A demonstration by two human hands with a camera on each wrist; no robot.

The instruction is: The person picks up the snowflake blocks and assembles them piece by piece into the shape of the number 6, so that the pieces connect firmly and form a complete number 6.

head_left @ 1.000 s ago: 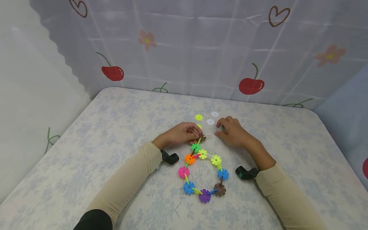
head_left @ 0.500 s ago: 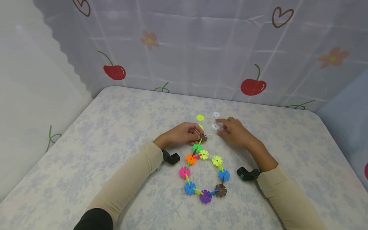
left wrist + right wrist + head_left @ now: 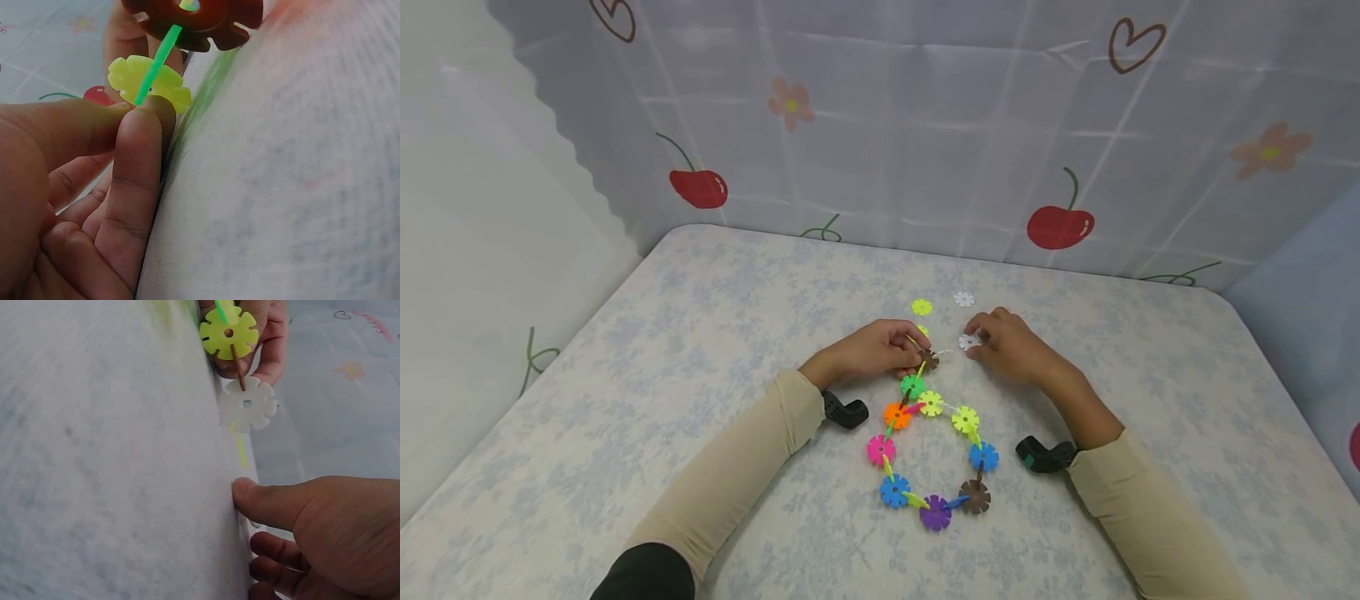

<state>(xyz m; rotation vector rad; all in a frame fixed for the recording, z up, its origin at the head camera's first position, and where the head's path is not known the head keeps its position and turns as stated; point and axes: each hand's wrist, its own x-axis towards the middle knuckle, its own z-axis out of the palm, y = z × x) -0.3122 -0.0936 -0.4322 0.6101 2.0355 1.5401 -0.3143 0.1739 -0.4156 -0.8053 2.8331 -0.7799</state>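
Note:
My left hand [image 3: 880,346] pinches a brown snowflake disc [image 3: 929,360] near the far end of a linked chain. A yellow disc [image 3: 229,333] and a white disc [image 3: 249,404] are slotted into the chain there, both face-on in the right wrist view. Close to my fingertips in the left wrist view, a green disc [image 3: 157,67] shows edge-on. To the right, my right hand [image 3: 1011,346] curls its thumb and index finger at opposite edges of a loose white disc [image 3: 968,342]. In the right wrist view that disc is mostly hidden behind the thumb.
The chain's coloured discs form a ring nearer me, with a purple disc [image 3: 936,513] at its near side. Past the hands lie a loose yellow disc [image 3: 922,307] and another white disc [image 3: 965,299]. A printed curtain [image 3: 880,125] hangs behind the table [image 3: 737,292].
My right hand has drawn the nearer loose white disc towards me and to the right, its index finger straightening and then curling. My left hand keeps its hold at the chain's end.

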